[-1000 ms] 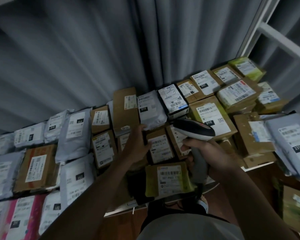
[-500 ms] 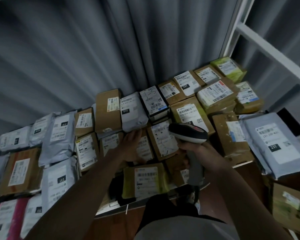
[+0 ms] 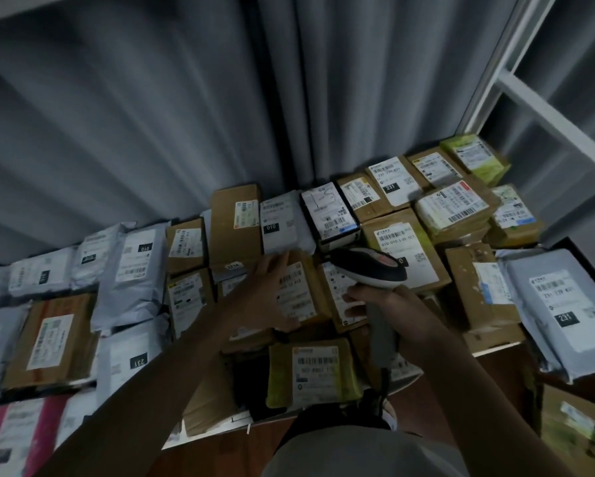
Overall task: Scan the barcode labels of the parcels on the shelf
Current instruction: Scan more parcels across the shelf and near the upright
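Several labelled parcels cover the shelf, brown boxes and grey mailer bags. My right hand (image 3: pixel 392 308) grips the grey handle of a barcode scanner (image 3: pixel 368 268), whose black and white head points left over a small brown box (image 3: pixel 337 297). My left hand (image 3: pixel 261 294) lies with straight fingers on a brown box with a white barcode label (image 3: pixel 297 294), its fingertips reaching the grey bag marked 010 (image 3: pixel 280 225). A yellow-green parcel (image 3: pixel 313 370) lies in front, near the shelf edge.
A grey curtain (image 3: pixel 220 115) hangs behind the shelf. A white rack frame (image 3: pixel 547 111) rises at the right. A large grey bag marked 231 (image 3: pixel 564 308) overhangs the shelf's right end. Pink and grey bags (image 3: pixel 20 432) lie at the left front.
My left hand has reached farther up the labelled brown box, toward the 010 bag. The scanner stays over the middle boxes. My view has swung slightly.
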